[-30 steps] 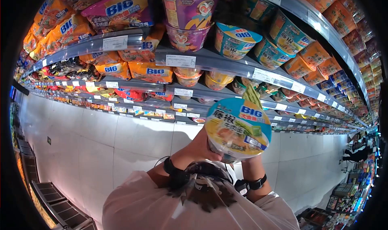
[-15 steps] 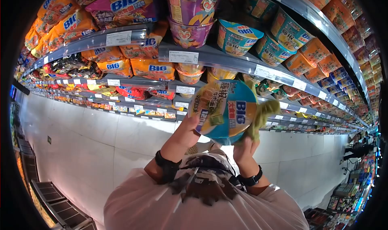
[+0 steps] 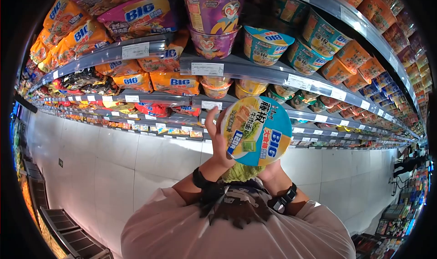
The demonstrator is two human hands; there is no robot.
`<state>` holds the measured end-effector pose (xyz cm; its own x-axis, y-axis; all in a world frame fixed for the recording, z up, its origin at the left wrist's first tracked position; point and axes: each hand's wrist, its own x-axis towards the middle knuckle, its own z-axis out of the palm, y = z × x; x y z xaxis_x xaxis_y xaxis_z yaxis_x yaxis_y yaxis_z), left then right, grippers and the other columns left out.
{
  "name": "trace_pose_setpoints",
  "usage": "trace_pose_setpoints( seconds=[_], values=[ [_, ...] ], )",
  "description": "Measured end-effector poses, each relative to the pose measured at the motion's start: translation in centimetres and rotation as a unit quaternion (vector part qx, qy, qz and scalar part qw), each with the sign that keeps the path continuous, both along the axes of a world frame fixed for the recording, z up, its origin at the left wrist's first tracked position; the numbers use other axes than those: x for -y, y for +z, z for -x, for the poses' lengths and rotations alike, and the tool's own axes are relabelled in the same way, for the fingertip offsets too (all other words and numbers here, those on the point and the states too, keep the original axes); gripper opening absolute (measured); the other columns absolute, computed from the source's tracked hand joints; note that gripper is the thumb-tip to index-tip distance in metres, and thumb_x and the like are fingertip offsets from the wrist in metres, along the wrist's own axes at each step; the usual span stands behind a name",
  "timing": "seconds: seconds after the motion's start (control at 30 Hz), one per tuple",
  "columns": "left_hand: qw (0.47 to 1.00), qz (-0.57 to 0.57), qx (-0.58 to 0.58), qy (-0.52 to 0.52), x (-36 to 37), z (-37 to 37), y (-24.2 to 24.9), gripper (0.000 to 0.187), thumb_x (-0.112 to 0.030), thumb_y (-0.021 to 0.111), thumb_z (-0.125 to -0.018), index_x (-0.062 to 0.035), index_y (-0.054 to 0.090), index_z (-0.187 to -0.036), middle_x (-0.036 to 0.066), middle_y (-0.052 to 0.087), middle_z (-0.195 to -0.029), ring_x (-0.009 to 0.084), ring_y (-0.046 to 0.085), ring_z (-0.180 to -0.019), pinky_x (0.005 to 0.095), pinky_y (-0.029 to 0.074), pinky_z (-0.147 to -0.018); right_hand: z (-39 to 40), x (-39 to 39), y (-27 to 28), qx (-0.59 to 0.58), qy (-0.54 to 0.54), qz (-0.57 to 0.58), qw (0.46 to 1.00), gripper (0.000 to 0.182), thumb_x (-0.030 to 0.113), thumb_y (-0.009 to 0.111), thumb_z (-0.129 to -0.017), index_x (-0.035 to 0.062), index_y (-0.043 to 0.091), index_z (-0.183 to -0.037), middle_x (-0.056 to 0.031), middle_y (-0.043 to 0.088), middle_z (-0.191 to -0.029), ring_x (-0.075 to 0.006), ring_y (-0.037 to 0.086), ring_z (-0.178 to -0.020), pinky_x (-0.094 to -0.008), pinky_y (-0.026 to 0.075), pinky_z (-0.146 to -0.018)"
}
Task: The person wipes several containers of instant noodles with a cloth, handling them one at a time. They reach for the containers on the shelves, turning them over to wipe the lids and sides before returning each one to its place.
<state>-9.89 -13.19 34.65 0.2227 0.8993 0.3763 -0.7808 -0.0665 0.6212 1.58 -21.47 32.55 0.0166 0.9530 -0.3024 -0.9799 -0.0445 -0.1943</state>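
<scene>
A large round noodle tub (image 3: 257,131) with a blue, yellow and white lid is held up in front of the shelves, its lid facing me. My left hand (image 3: 218,143) grips its left side, with some fingers raised beside the rim. Below the tub's lower right edge is my right hand (image 3: 271,170); its fingers are mostly hidden behind the tub. A crumpled yellow-green cloth (image 3: 242,172) shows under the tub, between my wrists. On the shelf above, a similar blue tub (image 3: 266,45) stands right of two stacked purple tubs (image 3: 214,13).
Curved shelf edges (image 3: 255,71) with price tags run across the view. Orange noodle packs (image 3: 175,83) lie at the left, orange tubs (image 3: 350,56) at the right. A pale tiled floor (image 3: 114,154) lies below. A dark-clothed person (image 3: 408,164) is far right.
The tub has shifted slightly right and down, its lid turned more squarely to me. The green cloth has moved from the tub's right side to below it. My right hand is lower.
</scene>
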Motion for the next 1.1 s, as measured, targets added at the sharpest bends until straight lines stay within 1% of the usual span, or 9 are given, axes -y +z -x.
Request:
trace_pose_setpoints(
  seconds=[0.03,0.07,0.17,0.27,0.37,0.6,0.67,0.9,1.1],
  values=[
    [0.980,-0.132,-0.130,0.072,-0.3,0.3,-0.7,0.092,-0.046,0.074,-0.087,-0.0105,0.017,-0.150,0.015,0.038,-0.146,0.0291,0.048,-0.133,0.0436,0.047,-0.107,-0.1,0.1,0.5,0.010,-0.007,-0.001,1.000,0.050,0.042,0.050,-0.102,0.0059,0.055,-0.135,-0.0135,0.062,-0.133,-0.0299,0.060,-0.118,-0.0473,0.049,-0.102],
    [0.980,-0.132,-0.129,0.068,-0.1,0.0,-1.3,0.092,-0.046,0.074,-0.087,-0.0105,0.017,-0.150,0.015,0.038,-0.146,0.0291,0.048,-0.133,0.0436,0.047,-0.107,-0.3,0.1,0.8,0.011,-0.011,0.000,1.000,0.050,0.042,0.050,-0.102,0.0059,0.055,-0.135,-0.0135,0.062,-0.133,-0.0299,0.060,-0.118,-0.0473,0.049,-0.102],
    [0.962,-0.247,-0.112,0.042,0.2,-0.4,-2.4,0.133,-0.042,0.099,-0.055,-0.0126,0.009,-0.149,0.016,0.035,-0.145,0.0300,0.046,-0.134,0.0443,0.043,-0.109,-0.8,0.1,1.0,0.006,-0.043,0.005,0.999,0.048,0.041,0.047,-0.103,0.0056,0.056,-0.135,-0.0147,0.062,-0.131,-0.0296,0.062,-0.114,-0.0468,0.051,-0.098],
    [0.952,-0.235,-0.187,0.054,-0.4,-0.7,-2.4,0.135,-0.045,0.099,-0.054,-0.0131,0.008,-0.149,0.016,0.036,-0.144,0.0291,0.047,-0.131,0.0433,0.044,-0.108,-1.7,0.4,0.4,-0.030,-0.005,0.007,0.999,0.048,0.040,0.043,-0.104,0.0047,0.056,-0.133,-0.0158,0.063,-0.129,-0.0290,0.064,-0.108,-0.0463,0.053,-0.093],
    [0.948,-0.231,-0.206,0.079,-1.5,-1.0,-2.6,0.128,-0.043,0.100,-0.053,-0.0137,0.014,-0.142,0.016,0.039,-0.139,0.0286,0.050,-0.129,0.0419,0.045,-0.106,-2.2,0.1,-0.6,-0.166,0.086,-0.134,0.973,0.049,0.040,0.039,-0.104,0.0041,0.054,-0.134,-0.0162,0.063,-0.127,-0.0297,0.064,-0.104,-0.0461,0.054,-0.090],
    [0.886,-0.339,-0.214,0.235,-5.7,-2.7,4.7,0.111,-0.031,0.100,-0.056,-0.0151,0.023,-0.134,0.022,0.032,-0.143,0.0368,0.043,-0.134,0.0463,0.039,-0.110,-3.7,1.4,4.2,0.027,-0.055,-0.013,0.998,0.050,0.038,0.034,-0.105,0.0038,0.051,-0.138,-0.0168,0.061,-0.132,-0.0328,0.062,-0.118,-0.0480,0.049,-0.104],
    [0.808,-0.397,-0.271,0.341,-7.4,-3.8,7.6,0.109,-0.029,0.100,-0.057,-0.0136,0.025,-0.134,0.023,0.033,-0.142,0.0378,0.039,-0.138,0.0468,0.037,-0.112,-5.0,2.3,4.4,0.098,-0.140,-0.016,0.985,0.050,0.038,0.035,-0.105,0.0049,0.051,-0.138,-0.0160,0.061,-0.133,-0.0333,0.061,-0.120,-0.0490,0.049,-0.105],
    [0.831,-0.320,-0.236,0.389,-12.3,-9.5,12.4,0.102,-0.042,0.098,-0.055,-0.0053,0.038,-0.129,0.015,0.041,-0.122,0.0282,0.043,-0.112,0.0423,0.037,-0.096,-7.7,4.5,3.8,0.137,-0.237,-0.033,0.961,0.047,0.035,0.038,-0.105,0.0032,0.054,-0.134,-0.0147,0.064,-0.127,-0.0312,0.064,-0.114,-0.0483,0.051,-0.101],
    [0.805,-0.307,-0.263,0.434,-13.4,-13.0,14.2,0.098,-0.046,0.095,-0.062,-0.0019,0.039,-0.131,0.015,0.042,-0.123,0.0304,0.041,-0.116,0.0444,0.035,-0.100,-10.7,5.2,3.3,0.145,-0.239,-0.049,0.959,0.048,0.035,0.039,-0.104,0.0023,0.051,-0.137,-0.0151,0.061,-0.131,-0.0324,0.062,-0.117,-0.0488,0.048,-0.104]
  ],
)
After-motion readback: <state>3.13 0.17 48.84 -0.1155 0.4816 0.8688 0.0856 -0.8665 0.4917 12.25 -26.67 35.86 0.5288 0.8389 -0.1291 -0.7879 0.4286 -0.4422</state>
